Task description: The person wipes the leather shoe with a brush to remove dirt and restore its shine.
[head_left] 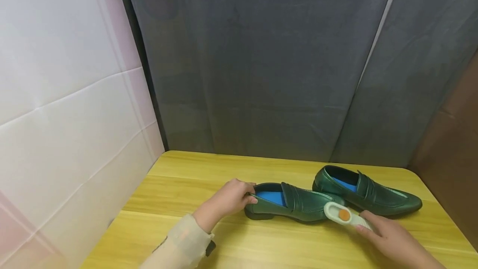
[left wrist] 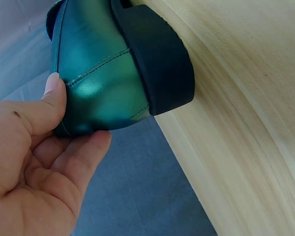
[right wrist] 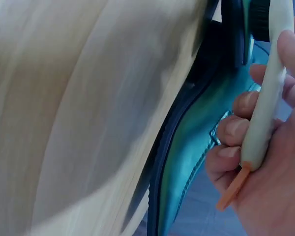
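Observation:
A dark green loafer [head_left: 308, 204] with a blue insole stands on the wooden table, toe to the right. My left hand [head_left: 230, 197] pinches its heel end. In the left wrist view, my thumb lies at the collar edge and my fingers press the back of the green heel [left wrist: 101, 86], above a black heel block [left wrist: 162, 61]. My right hand [head_left: 390, 235] grips a cream-handled brush [head_left: 333, 212] with an orange oval on its back. In the right wrist view, dark bristles [right wrist: 259, 19] overlap the shoe's toe, and an orange loop [right wrist: 232, 189] hangs from the handle's end.
A second green loafer [head_left: 388, 199] stands behind and to the right, close to the first one's toe. The wooden table [head_left: 179, 190] ends at a grey curtain [head_left: 254, 74]. A white cloth wall [head_left: 67, 94] rises on the left, a brown panel [head_left: 453, 148] on the right.

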